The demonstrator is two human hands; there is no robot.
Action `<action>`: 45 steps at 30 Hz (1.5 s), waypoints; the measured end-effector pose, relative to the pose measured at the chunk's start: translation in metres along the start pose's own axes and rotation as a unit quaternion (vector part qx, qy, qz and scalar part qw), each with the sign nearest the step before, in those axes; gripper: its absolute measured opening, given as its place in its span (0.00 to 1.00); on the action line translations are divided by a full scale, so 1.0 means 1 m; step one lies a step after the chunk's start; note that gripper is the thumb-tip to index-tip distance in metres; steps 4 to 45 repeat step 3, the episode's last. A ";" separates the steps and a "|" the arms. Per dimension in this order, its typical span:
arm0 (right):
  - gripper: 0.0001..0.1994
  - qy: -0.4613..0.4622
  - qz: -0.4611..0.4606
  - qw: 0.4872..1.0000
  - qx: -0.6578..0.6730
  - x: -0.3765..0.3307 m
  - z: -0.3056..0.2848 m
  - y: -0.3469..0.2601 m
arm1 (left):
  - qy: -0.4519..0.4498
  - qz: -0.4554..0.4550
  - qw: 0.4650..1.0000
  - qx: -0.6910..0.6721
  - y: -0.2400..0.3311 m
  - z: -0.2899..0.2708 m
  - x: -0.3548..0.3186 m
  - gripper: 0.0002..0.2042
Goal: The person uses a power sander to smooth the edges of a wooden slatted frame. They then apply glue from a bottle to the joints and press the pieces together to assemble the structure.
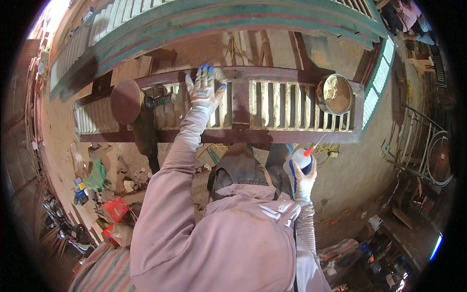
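Note:
A dark red louvred shutter (241, 108) with pale slats lies crosswise in front of me. My left hand (204, 91), in a pale glove with blue fingertips, rests flat on it with the fingers spread, just left of the middle bar. My right hand (305, 177), gloved too, grips a white squeeze bottle (300, 158) with a red tip and a thin spout. The bottle is below the shutter's near edge, its spout angled up toward the frame. An angle grinder (145, 127) with a round brown disc (126, 102) lies across the shutter's left part.
A round tin (337, 95) with cream-coloured paste stands on the shutter's right end. Beyond it is a larger green louvred panel (233, 27). Yellow cord (326, 151) lies on the floor at right. Red packages (115, 209) and a green bag (96, 175) lie at left.

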State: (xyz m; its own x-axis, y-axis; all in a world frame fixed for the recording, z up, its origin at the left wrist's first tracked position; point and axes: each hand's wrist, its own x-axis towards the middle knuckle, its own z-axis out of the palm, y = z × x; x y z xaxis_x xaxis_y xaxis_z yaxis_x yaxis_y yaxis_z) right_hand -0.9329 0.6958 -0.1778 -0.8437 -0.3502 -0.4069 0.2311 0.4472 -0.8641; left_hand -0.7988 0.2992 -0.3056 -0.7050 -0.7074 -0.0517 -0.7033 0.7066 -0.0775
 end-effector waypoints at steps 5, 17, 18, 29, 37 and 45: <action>0.28 -0.006 0.027 0.999 0.037 -0.002 -0.001 0.001 | -0.088 -0.068 0.994 0.022 0.000 -0.008 -0.001 0.45; 0.28 -0.006 0.027 0.999 0.037 -0.002 -0.001 0.001 | -0.088 -0.068 0.994 0.022 0.000 -0.008 -0.001 0.45; 0.28 -0.006 0.027 0.999 0.037 -0.002 -0.001 0.001 | -0.088 -0.068 0.994 0.022 0.000 -0.008 -0.001 0.45; 0.28 -0.006 0.027 0.999 0.037 -0.002 -0.001 0.001 | -0.088 -0.068 0.994 0.022 0.000 -0.008 -0.001 0.45; 0.28 -0.006 0.027 0.999 0.037 -0.002 -0.001 0.001 | -0.088 -0.068 0.994 0.022 0.000 -0.008 -0.001 0.45; 0.28 -0.006 0.027 0.999 0.037 -0.002 -0.001 0.001 | -0.088 -0.068 0.994 0.022 0.000 -0.008 -0.001 0.45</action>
